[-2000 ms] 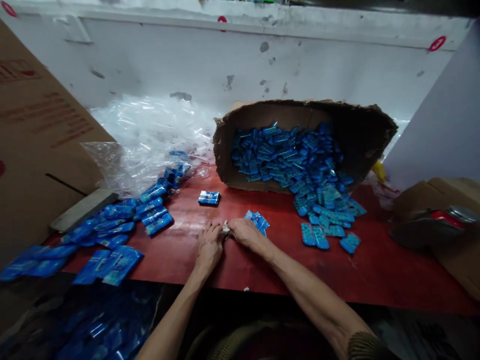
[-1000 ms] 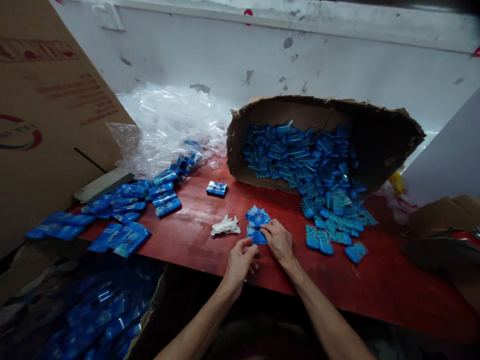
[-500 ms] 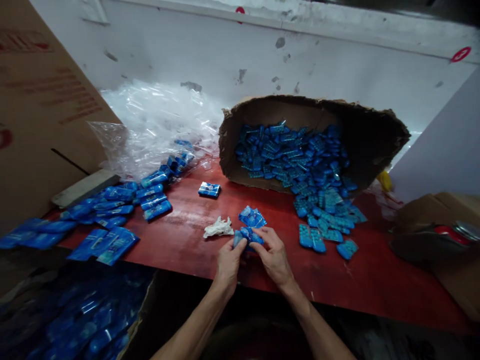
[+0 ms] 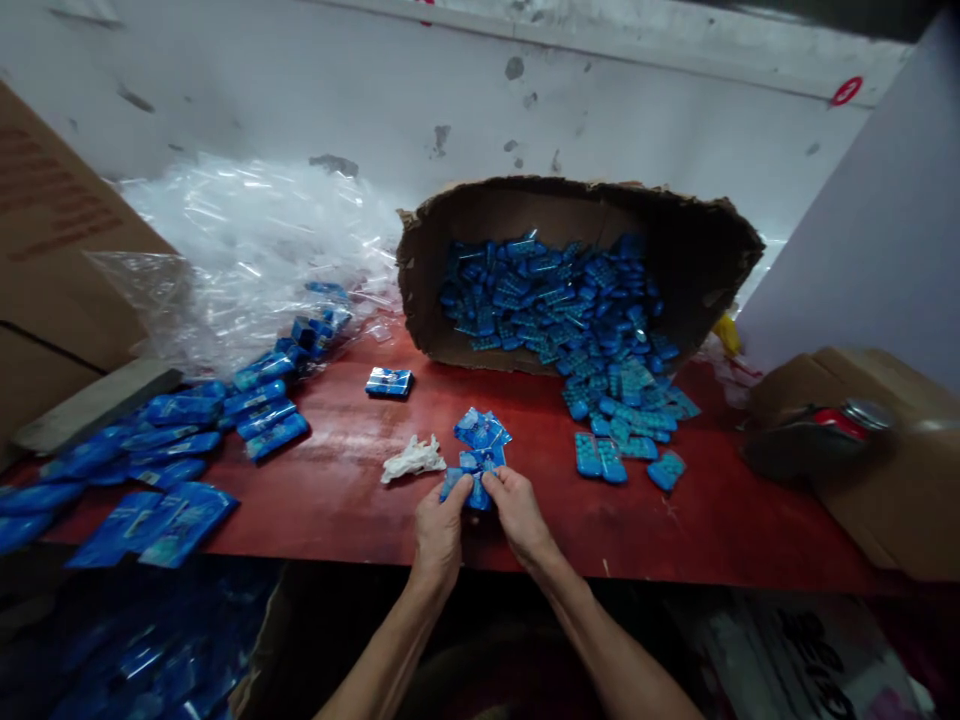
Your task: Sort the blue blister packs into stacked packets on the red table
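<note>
My left hand [image 4: 439,520] and my right hand [image 4: 519,512] meet near the table's front edge. Thumbs and fingers of both pinch a small blue plastic packet [image 4: 475,492], one at each side; its contents cannot be made out. Just beyond it lie flat blue printed wrappers [image 4: 484,428]. A crumpled white piece [image 4: 413,459], perhaps tissue or a glove, rests left of the wrappers. Farther back is a small stack of blue printed cards or packs [image 4: 388,382].
A torn-edged cardboard box [image 4: 420,335] on its side spills blue blister-like packs [image 4: 551,300] onto the red table [image 4: 720,520]. Filled blue pouches [image 4: 172,412] and clear plastic bags [image 4: 247,230] lie left. A carton holding a red can [image 4: 841,422] stands right.
The view has swung right, so things appear farther left. My right fingertips have come closer to the left ones, and the packet between them now lies more spread and facing up.
</note>
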{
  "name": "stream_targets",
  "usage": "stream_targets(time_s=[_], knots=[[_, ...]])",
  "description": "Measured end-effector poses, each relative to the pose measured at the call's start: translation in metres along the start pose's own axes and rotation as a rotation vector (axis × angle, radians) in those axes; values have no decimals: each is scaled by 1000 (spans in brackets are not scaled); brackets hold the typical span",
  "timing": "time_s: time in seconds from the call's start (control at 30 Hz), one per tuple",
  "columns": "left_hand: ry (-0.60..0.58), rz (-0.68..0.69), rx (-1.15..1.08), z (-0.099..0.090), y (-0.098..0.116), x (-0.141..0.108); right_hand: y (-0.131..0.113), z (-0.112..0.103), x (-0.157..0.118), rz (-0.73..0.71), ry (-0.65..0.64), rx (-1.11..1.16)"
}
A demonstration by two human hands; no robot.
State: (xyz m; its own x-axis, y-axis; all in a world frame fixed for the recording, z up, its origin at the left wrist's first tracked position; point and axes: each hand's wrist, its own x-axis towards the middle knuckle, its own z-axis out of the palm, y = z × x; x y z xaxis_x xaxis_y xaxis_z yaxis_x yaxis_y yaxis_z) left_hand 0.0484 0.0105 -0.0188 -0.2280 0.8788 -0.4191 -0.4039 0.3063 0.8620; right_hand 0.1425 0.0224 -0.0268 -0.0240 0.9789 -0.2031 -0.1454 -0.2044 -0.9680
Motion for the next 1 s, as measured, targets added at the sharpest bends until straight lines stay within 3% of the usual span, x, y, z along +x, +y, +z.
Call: stream_targets(time_s=[0.23, 0.33, 0.4, 0.47, 0.53, 0.6, 0.77, 0.87, 1.0], knots=[[-247, -153, -87, -1, 4, 0, -11, -13, -1, -71, 31, -221], [-217, -207, -80, -5, 5, -1, -30, -41, -2, -126, 12, -389], [-196, -248, -137, -8, 6, -2, -41, -66, 1, -229, 188, -854], [-192, -296, -214, -11, 7, -3, -46, -89, 5, -199, 420, -1268], [-195, -354, -273, -13, 9, -6, -42, -100, 7, -172, 487, -1524], [-186, -410, -306, -13, 11, -9, -33, -99, 7, -198, 440, -1627], [-172, -498, -391, -12, 15, -14, -18, -82, 7, -271, 297, -1431], [-176, -531, -413, -12, 15, -15, -24, -81, 7, -261, 176, -1026], [-161, -543, -413, -10, 12, -14, -43, -73, -10, -245, -137, -528]])
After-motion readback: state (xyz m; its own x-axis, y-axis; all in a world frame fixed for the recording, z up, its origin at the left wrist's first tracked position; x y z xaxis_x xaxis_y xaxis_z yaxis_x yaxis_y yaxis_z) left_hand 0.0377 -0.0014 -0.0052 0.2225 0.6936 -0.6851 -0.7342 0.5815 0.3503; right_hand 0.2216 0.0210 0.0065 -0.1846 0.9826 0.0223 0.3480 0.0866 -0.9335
